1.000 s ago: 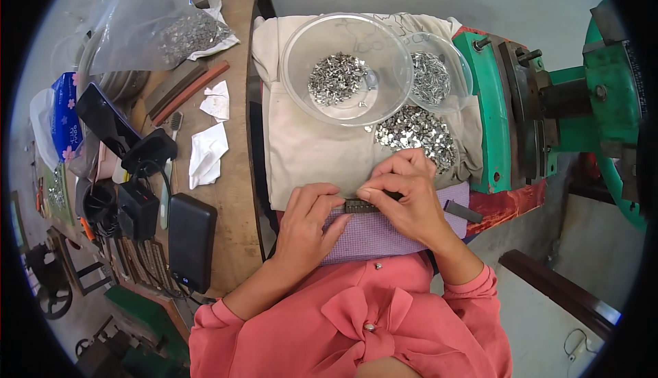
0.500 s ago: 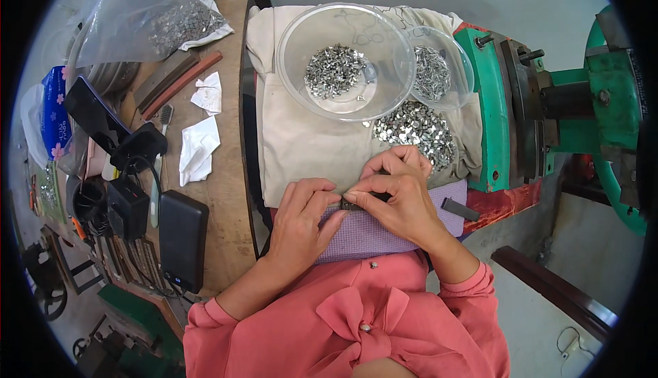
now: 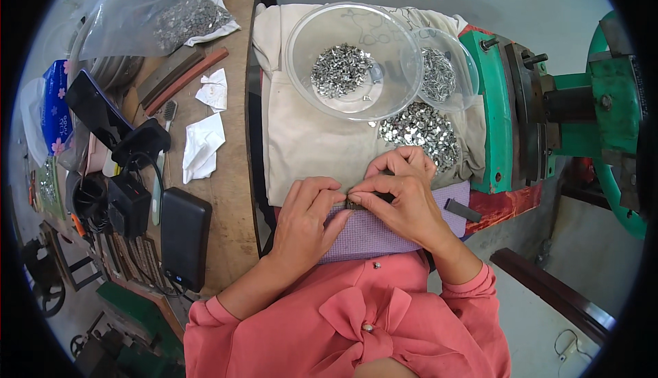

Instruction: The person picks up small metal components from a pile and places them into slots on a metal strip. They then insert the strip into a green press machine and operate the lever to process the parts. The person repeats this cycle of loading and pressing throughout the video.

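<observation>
Between both hands, low on the lilac cloth (image 3: 384, 230), I see a small dark metal strip (image 3: 356, 204) – left hand (image 3: 308, 220) and right hand (image 3: 404, 196) fingertips pinched on it. Its long axis runs left-right. I'd worry it slips from so shallow a pinch – toward the loose silver pieces (image 3: 418, 131) beyond.

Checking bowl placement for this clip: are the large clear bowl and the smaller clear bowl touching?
Touching. In the head view, the large clear bowl overlaps the rim of the smaller clear bowl with no gap between them.
</observation>
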`<state>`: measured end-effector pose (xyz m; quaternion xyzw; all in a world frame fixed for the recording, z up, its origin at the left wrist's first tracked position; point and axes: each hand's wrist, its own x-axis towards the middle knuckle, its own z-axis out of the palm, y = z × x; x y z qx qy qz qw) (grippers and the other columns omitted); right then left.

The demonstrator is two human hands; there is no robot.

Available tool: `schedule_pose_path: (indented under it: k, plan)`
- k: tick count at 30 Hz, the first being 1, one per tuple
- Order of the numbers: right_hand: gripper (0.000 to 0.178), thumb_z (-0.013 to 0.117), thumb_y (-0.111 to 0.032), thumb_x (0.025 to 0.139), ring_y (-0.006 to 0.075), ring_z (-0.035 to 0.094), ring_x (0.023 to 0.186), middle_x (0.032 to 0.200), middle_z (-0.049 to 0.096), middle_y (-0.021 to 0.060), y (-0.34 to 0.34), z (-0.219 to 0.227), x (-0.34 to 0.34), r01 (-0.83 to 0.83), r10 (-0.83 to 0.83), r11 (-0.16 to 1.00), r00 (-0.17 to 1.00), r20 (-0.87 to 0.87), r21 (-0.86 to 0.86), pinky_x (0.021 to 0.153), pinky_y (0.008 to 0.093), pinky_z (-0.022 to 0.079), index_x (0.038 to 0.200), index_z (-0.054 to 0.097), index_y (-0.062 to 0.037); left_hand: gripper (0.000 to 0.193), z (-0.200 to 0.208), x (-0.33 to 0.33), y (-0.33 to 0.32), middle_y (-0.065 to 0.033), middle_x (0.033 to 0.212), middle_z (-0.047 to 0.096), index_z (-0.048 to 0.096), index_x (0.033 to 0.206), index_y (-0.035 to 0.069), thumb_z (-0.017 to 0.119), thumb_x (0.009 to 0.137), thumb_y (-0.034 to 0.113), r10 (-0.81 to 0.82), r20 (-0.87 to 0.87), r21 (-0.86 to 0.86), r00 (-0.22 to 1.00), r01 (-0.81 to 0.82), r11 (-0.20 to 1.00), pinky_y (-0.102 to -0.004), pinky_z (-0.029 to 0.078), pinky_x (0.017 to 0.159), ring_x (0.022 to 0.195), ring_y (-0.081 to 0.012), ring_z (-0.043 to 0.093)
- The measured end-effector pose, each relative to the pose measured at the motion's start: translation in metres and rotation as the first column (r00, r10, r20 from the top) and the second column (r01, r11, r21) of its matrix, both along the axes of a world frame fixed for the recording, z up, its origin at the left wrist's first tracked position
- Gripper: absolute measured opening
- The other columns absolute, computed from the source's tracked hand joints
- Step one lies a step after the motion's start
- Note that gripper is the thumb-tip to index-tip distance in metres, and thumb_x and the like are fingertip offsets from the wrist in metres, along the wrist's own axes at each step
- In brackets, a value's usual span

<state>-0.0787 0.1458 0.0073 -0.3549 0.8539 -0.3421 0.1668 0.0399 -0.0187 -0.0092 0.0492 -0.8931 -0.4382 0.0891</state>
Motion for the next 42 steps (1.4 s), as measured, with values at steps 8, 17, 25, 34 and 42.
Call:
schedule_pose_path:
  k: [8,17,25,34,42]
  plan:
    - [0.013,0.084,-0.027,0.076,0.0242,0.046,0.11,0.096,0.062,-0.0047,0.001,0.002,-0.004,-0.02,0.021,1.0,1.0,-0.018,0.022,0.097,0.0436,0.025,0.084,0.082,-0.0179,0.031,0.0,-0.001,0.002,-0.0133,0.112,0.064,0.066,0.1,0.001,0.081,0.073,0.003,0.009,0.021,0.021,1.0,-0.009,1.0,-0.0413,0.05,0.086,0.102,-0.0329,0.06]
    - [0.011,0.084,-0.029,0.074,0.0253,0.049,0.109,0.097,0.063,-0.0041,0.002,-0.002,-0.004,-0.03,0.041,0.997,0.988,-0.148,0.076,0.094,0.0453,0.032,0.081,0.079,-0.0218,0.027,-0.008,0.003,0.0,-0.0151,0.114,0.062,0.066,0.1,0.003,0.08,0.077,0.008,0.01,-0.029,0.004,1.0,-0.01,1.0,-0.0435,0.05,0.089,0.106,-0.0355,0.06]
    - [0.015,0.086,-0.023,0.07,0.023,0.049,0.103,0.09,0.06,-0.001,-0.003,0.007,0.002,0.026,-0.019,0.994,0.997,-0.075,0.105,0.098,0.0418,0.029,0.079,0.079,-0.0129,0.026,-0.008,0.004,0.002,-0.0134,0.114,0.058,0.064,0.098,0.0,0.078,0.077,0.007,0.009,-0.051,0.074,0.999,-0.005,0.997,-0.0412,0.048,0.09,0.105,-0.0332,0.056]
    - [0.016,0.086,-0.022,0.069,0.0222,0.049,0.101,0.089,0.06,-0.0015,0.002,0.011,-0.002,0.036,-0.025,0.991,0.996,-0.089,0.127,0.098,0.0408,0.028,0.079,0.078,-0.0124,0.026,-0.008,0.002,0.004,-0.0128,0.111,0.056,0.061,0.097,0.0,0.077,0.078,0.007,0.002,-0.054,0.087,0.999,0.003,0.996,-0.0407,0.047,0.089,0.101,-0.0324,0.055]
    - [0.016,0.086,-0.022,0.068,0.0221,0.048,0.1,0.088,0.06,-0.002,0.009,0.01,-0.003,0.046,-0.032,0.992,0.992,-0.118,0.117,0.096,0.0403,0.028,0.078,0.079,-0.0125,0.025,-0.007,0.001,0.003,-0.0128,0.111,0.056,0.061,0.097,0.0,0.077,0.078,0.009,-0.005,-0.041,0.071,0.999,0.008,0.997,-0.0411,0.047,0.089,0.101,-0.0323,0.055]
